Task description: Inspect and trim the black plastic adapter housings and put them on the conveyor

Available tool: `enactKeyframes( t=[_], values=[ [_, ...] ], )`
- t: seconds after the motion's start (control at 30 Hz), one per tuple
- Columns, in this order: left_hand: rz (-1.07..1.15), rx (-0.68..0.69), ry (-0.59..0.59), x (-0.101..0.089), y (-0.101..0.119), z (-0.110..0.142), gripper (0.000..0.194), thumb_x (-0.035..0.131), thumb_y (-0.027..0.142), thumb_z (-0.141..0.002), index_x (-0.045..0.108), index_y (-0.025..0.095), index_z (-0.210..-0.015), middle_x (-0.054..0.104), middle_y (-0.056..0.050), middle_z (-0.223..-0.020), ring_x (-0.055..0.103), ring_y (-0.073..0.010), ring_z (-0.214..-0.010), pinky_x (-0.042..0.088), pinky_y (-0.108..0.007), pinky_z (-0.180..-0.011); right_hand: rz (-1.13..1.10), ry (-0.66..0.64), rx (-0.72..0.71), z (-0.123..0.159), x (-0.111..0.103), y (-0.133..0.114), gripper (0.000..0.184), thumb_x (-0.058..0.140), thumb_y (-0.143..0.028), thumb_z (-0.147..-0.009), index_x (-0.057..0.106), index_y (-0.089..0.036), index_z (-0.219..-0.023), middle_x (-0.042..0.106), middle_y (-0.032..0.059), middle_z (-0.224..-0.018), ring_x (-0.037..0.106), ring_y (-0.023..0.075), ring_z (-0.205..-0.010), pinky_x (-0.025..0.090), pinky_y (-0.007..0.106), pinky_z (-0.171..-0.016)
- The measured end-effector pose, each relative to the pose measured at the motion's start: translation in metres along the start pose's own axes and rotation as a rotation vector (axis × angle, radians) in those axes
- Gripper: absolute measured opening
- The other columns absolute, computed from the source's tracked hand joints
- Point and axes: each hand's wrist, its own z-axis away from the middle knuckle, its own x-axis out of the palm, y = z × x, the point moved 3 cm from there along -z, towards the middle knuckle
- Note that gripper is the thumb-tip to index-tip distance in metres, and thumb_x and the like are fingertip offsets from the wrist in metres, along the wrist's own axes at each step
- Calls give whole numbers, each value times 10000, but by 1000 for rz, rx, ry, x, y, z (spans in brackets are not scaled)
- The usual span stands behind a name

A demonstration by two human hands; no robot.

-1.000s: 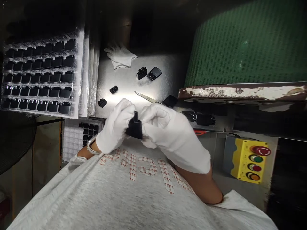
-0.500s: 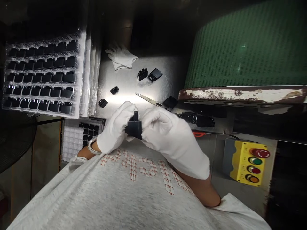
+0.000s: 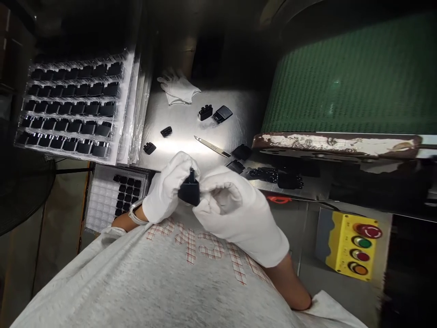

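Both my hands wear white gloves and meet just above my grey shirt. My left hand (image 3: pixel 167 191) and my right hand (image 3: pixel 239 214) are closed together on one small black plastic part (image 3: pixel 190 191), held close to my chest. A narrow stub sticks up from the top of the part. Several similar black parts (image 3: pixel 205 112) lie loose on the shiny metal table (image 3: pixel 184 132) beyond my hands, and a thin metal blade tool (image 3: pixel 211 146) lies among them.
A clear tray (image 3: pixel 71 109) filled with rows of black parts stands at the left, with a second white tray (image 3: pixel 112 196) below it. A spare white glove (image 3: pixel 179 89) lies at the back. A green mesh conveyor (image 3: pixel 344 77) is at the right, above a yellow button box (image 3: pixel 351 246).
My hands have shifted a little and the black part has turned between my fingers. The camera has tipped slightly, moving the table scene to the right.
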Motion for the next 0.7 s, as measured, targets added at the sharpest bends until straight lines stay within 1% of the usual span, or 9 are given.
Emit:
enactKeyframes(
  t=[0.1, 0.17, 0.27, 0.37, 0.43, 0.53, 0.57, 0.63, 0.7],
  values=[
    [42, -21, 17, 4, -2, 4, 449, 373, 608, -911, 428, 210, -712, 512, -25, -806, 500, -162, -771, 444, -325, -752, 9, 2, 26, 6, -1, 3, 135, 603, -158, -715, 523, -208, -812, 573, -32, -703, 547, 84, -571, 465, 207, -546],
    [83, -103, 22, 7, -6, 8, 449, 383, 616, -910, 439, 207, -735, 489, -13, -786, 479, -150, -738, 435, -304, -688, 49, 21, 33, 11, -1, 7, 162, 616, -176, -728, 551, -204, -873, 598, -8, -779, 580, 103, -636, 487, 223, -583],
    [172, -291, -24, 11, -14, 15, 401, 535, 589, -853, 436, 205, -793, 415, 37, -704, 395, -104, -598, 339, -247, -521, 173, 40, -16, 20, 1, 20, 267, 594, -170, -724, 574, -204, -988, 606, 26, -868, 598, 141, -713, 511, 272, -645],
    [204, -435, 5, 10, -28, 24, 424, 678, 536, -761, 434, 192, -801, 419, 65, -668, 379, -76, -568, 303, -222, -502, 246, -24, -71, 27, 12, 40, 275, 549, -143, -703, 577, -207, -970, 597, 36, -862, 574, 158, -716, 502, 293, -648],
    [233, -468, 100, 6, -40, 33, 426, 731, 501, -720, 459, 176, -765, 454, 61, -651, 403, -76, -587, 325, -221, -524, 254, -146, -11, 31, 24, 59, 204, 550, -149, -698, 575, -206, -892, 580, 35, -821, 555, 172, -717, 496, 312, -656],
    [344, -452, 291, 3, -66, 53, 325, 734, 410, -765, 541, 150, -750, 547, 22, -702, 485, -95, -638, 415, -232, -576, 151, -393, 229, 45, 48, 94, 60, 567, -200, -702, 560, -204, -762, 561, 40, -792, 535, 187, -723, 490, 351, -704],
    [393, -451, 366, 3, -78, 62, 277, 697, 390, -813, 578, 142, -792, 584, 3, -761, 525, -105, -673, 457, -243, -609, 88, -467, 320, 54, 56, 106, 44, 573, -205, -696, 555, -204, -736, 564, 39, -791, 538, 190, -734, 491, 362, -736],
    [496, -465, 528, 6, -107, 80, 245, 608, 374, -897, 618, 135, -945, 630, -30, -902, 595, -126, -762, 524, -281, -681, 51, -611, 374, 73, 72, 133, 73, 563, -197, -683, 556, -206, -755, 588, 41, -807, 566, 197, -766, 502, 363, -756],
    [595, -504, 687, 7, -141, 99, 280, 567, 378, -925, 612, 132, -1052, 637, -55, -1000, 628, -152, -845, 559, -328, -736, 24, -729, 405, 95, 89, 163, 136, 557, -187, -671, 566, -204, -805, 623, 48, -855, 597, 201, -816, 519, 355, -773]
  ],
)
